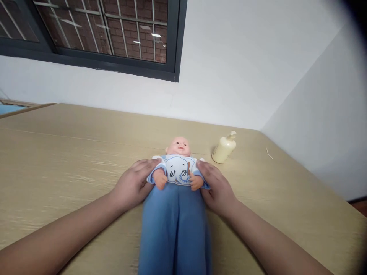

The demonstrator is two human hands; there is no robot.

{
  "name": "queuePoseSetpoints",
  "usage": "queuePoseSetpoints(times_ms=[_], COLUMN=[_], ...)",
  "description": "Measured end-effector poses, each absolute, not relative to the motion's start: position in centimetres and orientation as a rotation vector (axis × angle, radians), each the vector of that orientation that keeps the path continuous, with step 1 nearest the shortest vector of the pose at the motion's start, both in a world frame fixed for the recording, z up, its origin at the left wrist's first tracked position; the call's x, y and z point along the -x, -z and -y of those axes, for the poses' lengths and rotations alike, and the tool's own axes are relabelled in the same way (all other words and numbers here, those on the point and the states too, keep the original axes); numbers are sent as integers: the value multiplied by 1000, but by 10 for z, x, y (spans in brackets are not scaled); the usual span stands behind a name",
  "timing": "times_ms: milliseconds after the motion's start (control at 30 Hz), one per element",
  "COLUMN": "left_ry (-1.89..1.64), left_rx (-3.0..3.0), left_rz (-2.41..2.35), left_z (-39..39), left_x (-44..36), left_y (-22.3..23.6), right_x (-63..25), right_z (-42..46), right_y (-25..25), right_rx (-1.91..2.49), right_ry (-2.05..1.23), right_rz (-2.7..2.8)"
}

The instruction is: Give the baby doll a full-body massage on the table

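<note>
A baby doll [178, 168] lies face up on the table, its head toward the wall. It wears a white and light-blue top with an elephant face and long blue trousers [174, 225]. My left hand [136, 181] presses against the doll's side and sleeve on the left of the picture. On the opposite side, my right hand [216, 185] grips the other sleeve and flank. Between them the two hands hold the doll's torso; parts of my fingers and thumbs are hidden by its arms and clothes.
A cream pump bottle [224, 149] stands on the wooden table [71, 152], right of the doll's head. Farther right lies a thin white strip [269, 153]. A white wall [229, 68] with a dark-framed barred window [114, 30] rises behind the table.
</note>
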State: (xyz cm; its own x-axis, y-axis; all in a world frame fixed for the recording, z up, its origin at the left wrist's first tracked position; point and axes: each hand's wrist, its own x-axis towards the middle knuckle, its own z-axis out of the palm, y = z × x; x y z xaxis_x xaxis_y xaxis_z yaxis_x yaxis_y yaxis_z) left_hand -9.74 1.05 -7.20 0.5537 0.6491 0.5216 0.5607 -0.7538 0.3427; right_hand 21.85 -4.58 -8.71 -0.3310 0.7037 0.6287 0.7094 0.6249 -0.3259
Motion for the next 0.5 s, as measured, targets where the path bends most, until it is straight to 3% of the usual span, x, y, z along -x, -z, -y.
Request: queuePoseSetpoints(times_ms=[233, 500], left_ry=[-712, -806], left_rx=[-2885, -2738], left_rz=[-1088, -987], left_z=[-8, -14], left_x=[89, 93], left_y=[71, 69], right_x=[-213, -224], right_z=[43, 39], right_y=[80, 83], right_rx=[1098, 1102], right_ry=[43, -124], right_rz=[2277, 2142])
